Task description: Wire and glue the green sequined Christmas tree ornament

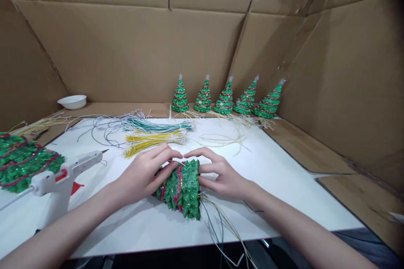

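A small green glittery Christmas tree (pixel 187 191) with red garland lies on its side on the white table, its base facing right. My left hand (pixel 148 172) is closed over its upper side, thumb and fingers bent near a thin pale wire (pixel 179 162). Curled round the base is my right hand (pixel 222 174), its index finger reaching over the top edge toward the left fingertips. Green, yellow and white wires (pixel 217 218) trail from the base over the front edge of the table. The tree's tip is hidden behind my left hand.
A white hot glue gun (pixel 72 172) stands at left, beside more green tree pieces (pixel 28 162). Behind my hands lie bundles of yellow wires (pixel 154 139) and green wires (pixel 158 125). Several finished trees (pixel 224 98) line the cardboard wall (pixel 126 50). A white bowl (pixel 73 102) sits back left.
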Action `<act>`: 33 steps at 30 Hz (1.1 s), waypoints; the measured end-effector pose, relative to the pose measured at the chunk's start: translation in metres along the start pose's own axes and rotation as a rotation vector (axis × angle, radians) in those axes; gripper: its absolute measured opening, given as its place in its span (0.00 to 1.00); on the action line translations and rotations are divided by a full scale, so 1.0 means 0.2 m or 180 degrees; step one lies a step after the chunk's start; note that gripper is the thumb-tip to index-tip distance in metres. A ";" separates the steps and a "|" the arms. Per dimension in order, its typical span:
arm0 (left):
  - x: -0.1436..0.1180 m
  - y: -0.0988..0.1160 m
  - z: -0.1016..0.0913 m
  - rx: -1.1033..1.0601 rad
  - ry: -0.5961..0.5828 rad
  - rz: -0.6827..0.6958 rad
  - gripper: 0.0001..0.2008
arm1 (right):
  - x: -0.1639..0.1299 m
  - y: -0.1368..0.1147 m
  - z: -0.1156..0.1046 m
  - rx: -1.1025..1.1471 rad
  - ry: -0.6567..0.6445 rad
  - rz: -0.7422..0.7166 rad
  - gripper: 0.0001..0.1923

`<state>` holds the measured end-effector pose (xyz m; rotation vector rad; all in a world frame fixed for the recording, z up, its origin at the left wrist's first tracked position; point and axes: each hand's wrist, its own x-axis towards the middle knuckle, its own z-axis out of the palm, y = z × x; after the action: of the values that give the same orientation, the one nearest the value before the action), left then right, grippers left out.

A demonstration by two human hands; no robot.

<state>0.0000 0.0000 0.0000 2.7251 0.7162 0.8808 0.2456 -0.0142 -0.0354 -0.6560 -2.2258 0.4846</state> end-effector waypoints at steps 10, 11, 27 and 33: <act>-0.02 -0.03 -0.03 -0.0158 0.0059 0.0038 0.10 | 0.00 -0.02 -0.01 0.0024 0.0001 0.0050 0.06; -0.01 -0.03 -0.02 -0.0190 0.0083 0.0070 0.11 | 0.00 -0.02 -0.01 0.0023 0.0000 0.0037 0.07; 0.00 -0.01 -0.03 0.0031 0.0025 0.0073 0.10 | 0.00 -0.01 0.01 0.0140 0.0043 -0.0002 0.05; 0.00 -0.02 -0.04 0.0132 0.0052 0.0105 0.10 | 0.00 -0.02 0.00 0.0140 0.0025 0.0042 0.05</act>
<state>-0.0062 0.0044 0.0046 2.7767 0.7023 0.9061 0.2439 -0.0164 -0.0335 -0.6490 -2.1984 0.5354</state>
